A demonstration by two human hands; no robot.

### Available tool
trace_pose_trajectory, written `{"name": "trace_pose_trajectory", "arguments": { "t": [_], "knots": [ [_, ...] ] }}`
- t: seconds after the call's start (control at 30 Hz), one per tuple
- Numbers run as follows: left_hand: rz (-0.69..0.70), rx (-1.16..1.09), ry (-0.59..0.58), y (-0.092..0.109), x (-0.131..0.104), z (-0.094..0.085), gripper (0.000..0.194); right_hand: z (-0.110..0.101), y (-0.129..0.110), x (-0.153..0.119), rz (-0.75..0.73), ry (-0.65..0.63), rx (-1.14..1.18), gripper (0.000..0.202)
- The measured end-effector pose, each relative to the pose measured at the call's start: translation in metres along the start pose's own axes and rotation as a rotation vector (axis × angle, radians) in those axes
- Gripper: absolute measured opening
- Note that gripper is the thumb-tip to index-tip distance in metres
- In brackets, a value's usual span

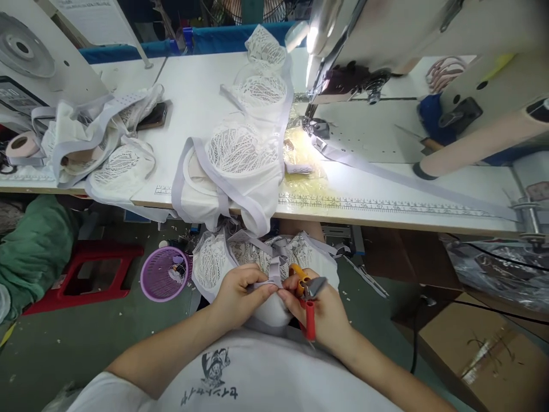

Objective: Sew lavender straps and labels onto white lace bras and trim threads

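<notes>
On my lap lies a white lace bra with lilac-grey edging. My left hand pinches its strap between thumb and fingers. Close beside it, my right hand is closed, thumb and fingertip meeting at the same strip. A pair of scissors with orange and red handles hangs on the fingers of my right hand, blades pointing away from the strap. Another white lace bra is spread on the table above my hands, its lower edge hanging over the front.
A sewing machine stands at the right, its needle area lit, with lilac elastic running rightward. More bras and a phone lie at the left. Below are a purple basket, a red stool and a cardboard box.
</notes>
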State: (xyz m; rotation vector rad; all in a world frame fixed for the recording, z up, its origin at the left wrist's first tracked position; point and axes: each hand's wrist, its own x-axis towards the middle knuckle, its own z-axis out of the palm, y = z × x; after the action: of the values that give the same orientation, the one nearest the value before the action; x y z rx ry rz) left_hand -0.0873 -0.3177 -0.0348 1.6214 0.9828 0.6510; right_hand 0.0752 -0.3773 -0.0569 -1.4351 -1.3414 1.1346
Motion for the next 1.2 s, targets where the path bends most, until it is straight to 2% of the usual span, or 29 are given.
{"name": "trace_pose_trajectory", "arguments": {
  "t": [0.17,0.27,0.43,0.57,0.67,0.77,0.93,1.13,1.2],
  "knots": [
    [-0.181,-0.115,0.052,0.002,0.004,-0.005,0.027,-0.004,-0.005,0.003,0.027,-0.099,-0.029,0.030],
    [-0.251,-0.171,0.103,-0.001,0.004,-0.009,0.030,-0.009,-0.004,0.004,-0.011,-0.156,-0.086,0.030],
    [-0.257,-0.186,0.184,-0.008,-0.001,-0.014,0.030,-0.016,0.003,-0.002,-0.063,-0.150,-0.110,0.020],
    [-0.320,-0.206,0.211,-0.012,-0.005,-0.013,0.032,-0.018,0.006,-0.006,-0.066,-0.102,-0.059,0.014],
    [-0.296,-0.215,0.239,-0.014,-0.006,-0.013,0.031,-0.018,0.007,-0.006,-0.080,-0.092,-0.071,0.013],
    [-0.275,-0.244,0.248,-0.014,-0.006,-0.013,0.030,-0.020,0.007,-0.005,-0.057,-0.097,-0.069,0.017],
    [-0.314,-0.327,0.253,-0.015,-0.006,-0.012,0.030,-0.023,0.004,-0.004,-0.004,-0.106,-0.034,0.015],
    [-0.355,-0.371,0.280,-0.010,-0.003,-0.007,0.032,-0.021,0.003,0.007,-0.212,-0.109,-0.135,0.014],
    [-0.351,-0.347,0.280,-0.010,-0.002,-0.006,0.032,-0.019,0.005,0.010,-0.230,-0.084,-0.212,0.013]
  ]
}}
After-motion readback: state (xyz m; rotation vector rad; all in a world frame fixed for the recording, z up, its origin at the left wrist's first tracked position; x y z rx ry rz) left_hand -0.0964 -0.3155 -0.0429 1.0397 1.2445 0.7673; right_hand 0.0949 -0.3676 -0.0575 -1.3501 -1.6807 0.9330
